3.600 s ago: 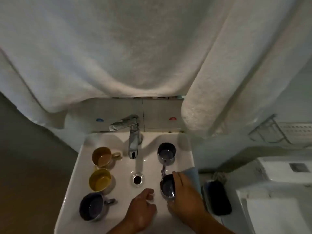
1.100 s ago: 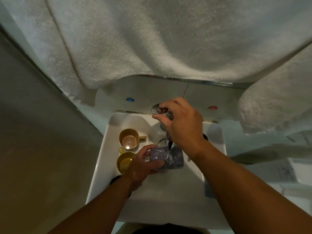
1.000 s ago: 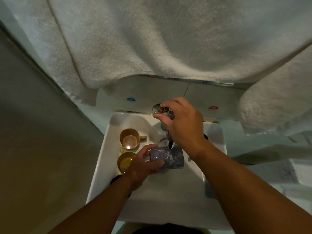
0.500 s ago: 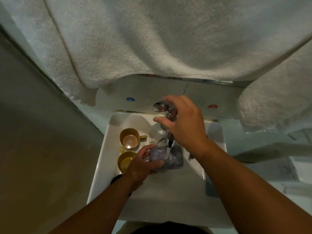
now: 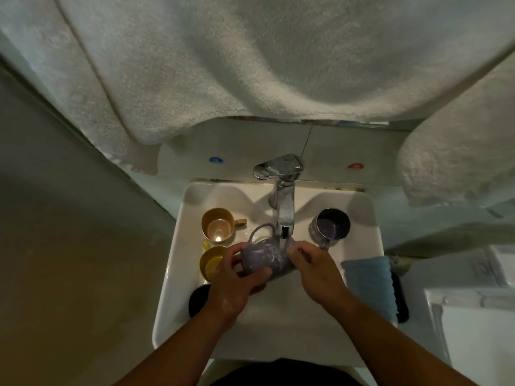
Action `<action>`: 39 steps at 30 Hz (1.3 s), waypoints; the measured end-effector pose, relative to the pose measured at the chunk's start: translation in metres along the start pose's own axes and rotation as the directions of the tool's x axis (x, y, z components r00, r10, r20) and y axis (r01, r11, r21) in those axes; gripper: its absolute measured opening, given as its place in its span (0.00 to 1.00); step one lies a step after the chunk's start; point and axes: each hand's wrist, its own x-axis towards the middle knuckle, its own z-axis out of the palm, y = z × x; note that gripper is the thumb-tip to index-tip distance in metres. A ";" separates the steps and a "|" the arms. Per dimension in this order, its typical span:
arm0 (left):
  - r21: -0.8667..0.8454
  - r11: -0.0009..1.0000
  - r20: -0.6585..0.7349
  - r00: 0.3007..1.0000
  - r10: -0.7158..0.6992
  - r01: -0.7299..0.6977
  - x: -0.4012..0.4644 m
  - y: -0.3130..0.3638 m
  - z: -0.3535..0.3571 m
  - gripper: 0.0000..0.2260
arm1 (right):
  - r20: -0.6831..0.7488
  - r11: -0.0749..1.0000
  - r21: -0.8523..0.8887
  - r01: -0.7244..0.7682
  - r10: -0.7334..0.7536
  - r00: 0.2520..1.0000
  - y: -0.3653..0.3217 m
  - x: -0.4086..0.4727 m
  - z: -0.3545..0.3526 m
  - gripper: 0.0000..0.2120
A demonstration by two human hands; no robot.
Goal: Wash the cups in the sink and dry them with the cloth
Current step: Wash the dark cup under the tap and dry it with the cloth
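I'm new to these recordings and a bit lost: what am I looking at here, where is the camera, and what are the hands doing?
There is no machine here. The camera sits on a person's head and looks down, so the two arms reaching in from below are that person's own.

They stand at a white sink with a chrome tap. The left hand grips a marbled purple cup, tipped on its side under the spout, and the right hand holds its rim end.

On the left of the basin are a tan cup, a yellow cup and a dark one, mostly hidden by the left arm. On the right stands another purple cup. A blue cloth lies on the sink's right edge. Pale towels hang overhead.
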 end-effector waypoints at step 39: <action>0.129 0.992 0.145 0.989 -0.025 0.006 -0.001 0.018 -0.032 0.34 | 0.261 0.975 0.221 0.002 -0.061 0.963 -0.013 0.002 -0.010 0.06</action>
